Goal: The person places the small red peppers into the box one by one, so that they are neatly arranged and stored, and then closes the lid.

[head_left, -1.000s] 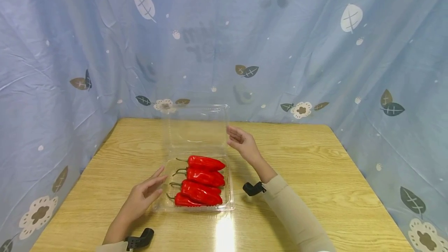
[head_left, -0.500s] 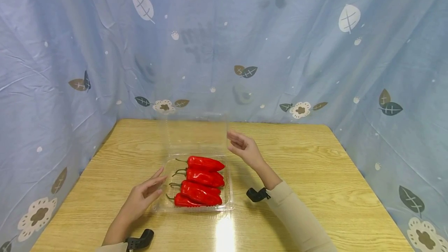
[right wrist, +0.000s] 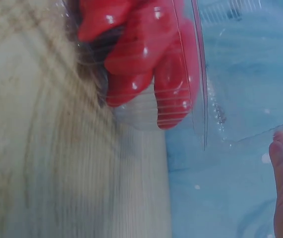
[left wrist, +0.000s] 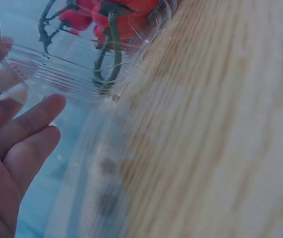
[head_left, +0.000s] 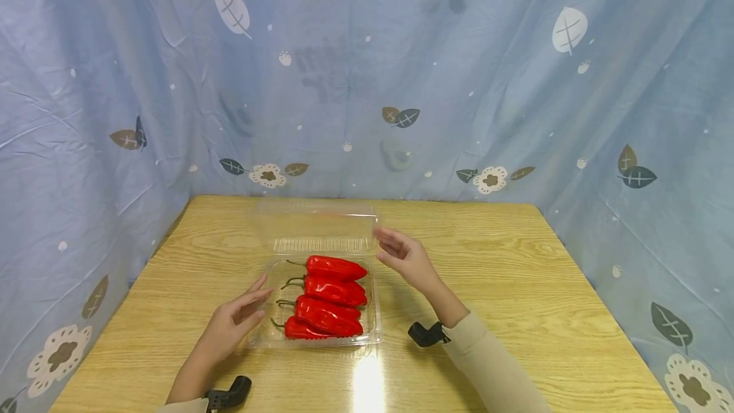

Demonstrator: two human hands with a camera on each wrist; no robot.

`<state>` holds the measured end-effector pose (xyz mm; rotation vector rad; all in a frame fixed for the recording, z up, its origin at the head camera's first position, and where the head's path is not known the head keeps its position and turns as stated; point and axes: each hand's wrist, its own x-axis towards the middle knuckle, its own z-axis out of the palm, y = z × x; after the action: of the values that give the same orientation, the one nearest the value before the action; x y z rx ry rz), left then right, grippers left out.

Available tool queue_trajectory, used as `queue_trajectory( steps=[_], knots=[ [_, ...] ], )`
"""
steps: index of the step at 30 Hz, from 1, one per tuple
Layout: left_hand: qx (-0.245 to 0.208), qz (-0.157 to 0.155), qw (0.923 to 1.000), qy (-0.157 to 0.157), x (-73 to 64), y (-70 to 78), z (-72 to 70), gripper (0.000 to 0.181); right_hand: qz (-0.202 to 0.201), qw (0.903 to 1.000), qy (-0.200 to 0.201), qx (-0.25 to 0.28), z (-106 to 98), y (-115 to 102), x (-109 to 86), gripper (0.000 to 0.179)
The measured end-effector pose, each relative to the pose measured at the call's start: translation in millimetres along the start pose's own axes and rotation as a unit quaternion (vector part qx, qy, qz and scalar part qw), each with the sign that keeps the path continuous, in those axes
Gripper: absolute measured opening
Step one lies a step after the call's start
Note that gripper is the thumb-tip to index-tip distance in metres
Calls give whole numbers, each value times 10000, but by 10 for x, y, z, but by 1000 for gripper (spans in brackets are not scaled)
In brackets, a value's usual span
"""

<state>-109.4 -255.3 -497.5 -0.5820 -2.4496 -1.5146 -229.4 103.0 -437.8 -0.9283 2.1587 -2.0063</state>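
Observation:
Several red peppers (head_left: 327, 314) with green stems lie side by side in a clear plastic clamshell container (head_left: 375, 330). Its hinged lid (head_left: 321, 228) stands raised at the back, blurred and hard to make out. At the lid's right edge is my right hand (head_left: 406, 260), fingers nearly straight; in the right wrist view its fingertips (right wrist: 280, 144) touch the clear edge. My left hand (head_left: 226, 330) lies beside the container's left wall, fingers spread. The left wrist view has some of its fingers (left wrist: 5, 111) partly behind the clear plastic, near the pepper stems (left wrist: 114, 49).
The container stands on a wooden table (head_left: 487, 260). A blue patterned curtain (head_left: 344, 81) hangs behind the table and along both sides. Each wrist wears a small black camera, the left one (head_left: 229, 394) near the front edge of the view.
The lid's upper edge has dropped and tilted toward the front. My right hand has moved with it, lower and slightly nearer. The left hand and the peppers have stayed in place.

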Motion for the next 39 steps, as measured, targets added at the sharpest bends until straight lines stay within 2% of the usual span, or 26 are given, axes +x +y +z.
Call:
queue_trajectory(
  steps=[7, 14, 18, 22, 25, 31, 35, 39],
  knots=[
    [56, -53, 10000, 2, 1, 21, 0, 37, 138, 9999, 17, 1, 21, -41, -148, 46],
    [75, -17, 10000, 18, 1, 48, 0, 36, 90, 9998, -78, -135, 62, -74, -290, 43],
    [81, -32, 9999, 82, -5, 50, -1, 36, -21, 9996, -202, -192, 105, -79, -375, 42],
    [265, -151, 9994, 176, -3, 28, 3, 35, -155, 9989, -382, -208, 153, -78, -467, 46],
    [461, -98, 9986, 222, 3, 16, -2, 37, -240, 9979, -540, -260, 182, -57, -538, 51],
    [-145, 55, 9999, 69, 13, -5, -15, 50, -437, 9937, -822, -619, 221, 3, -658, 69],
    [-509, -150, 9986, -2, 5, -5, -26, 48, -533, 9876, -989, -1097, 224, 43, -705, 80],
    [-587, -434, 9973, 29, -2, 26, -51, 46, -664, 9788, -1134, -1570, 215, 83, -741, 86]
  ],
)
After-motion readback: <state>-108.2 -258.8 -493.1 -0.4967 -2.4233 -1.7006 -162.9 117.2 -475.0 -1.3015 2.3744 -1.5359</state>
